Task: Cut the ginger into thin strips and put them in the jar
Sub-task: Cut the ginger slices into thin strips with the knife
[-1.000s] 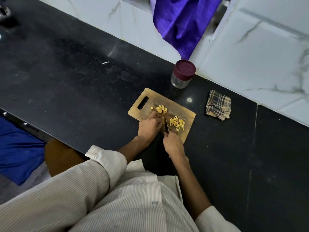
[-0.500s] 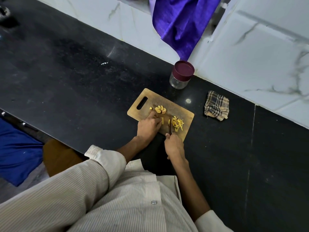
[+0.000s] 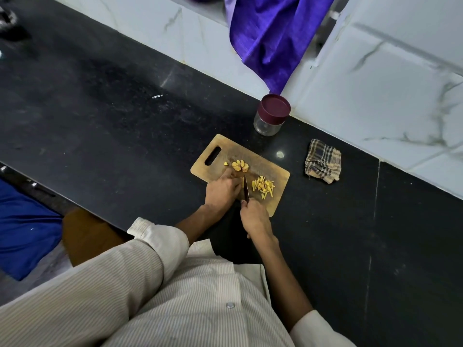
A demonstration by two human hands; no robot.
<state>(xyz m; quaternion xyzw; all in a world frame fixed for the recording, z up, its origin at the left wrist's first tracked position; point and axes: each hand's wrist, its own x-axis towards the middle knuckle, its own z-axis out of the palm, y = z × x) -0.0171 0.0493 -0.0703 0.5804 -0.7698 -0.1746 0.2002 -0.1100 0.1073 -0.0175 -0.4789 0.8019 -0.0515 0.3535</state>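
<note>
Ginger slices (image 3: 240, 165) wait on the cutting board (image 3: 276, 171), cut strips (image 3: 263, 187) lying right of the knife (image 3: 246, 190). Your right hand (image 3: 255, 217) grips its handle, blade pointing away from you; your left hand (image 3: 223, 188), fingers curled, seemingly pins a hidden piece just left of the blade.

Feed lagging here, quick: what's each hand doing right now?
Left hand: fingers curled, pressing a ginger piece on the board.
Right hand: grips the knife.

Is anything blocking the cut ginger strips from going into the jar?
Yes: the maroon lid is on the jar, closing its mouth. The counter between the ginger strips on the cutting board and the jar looks open.
</note>
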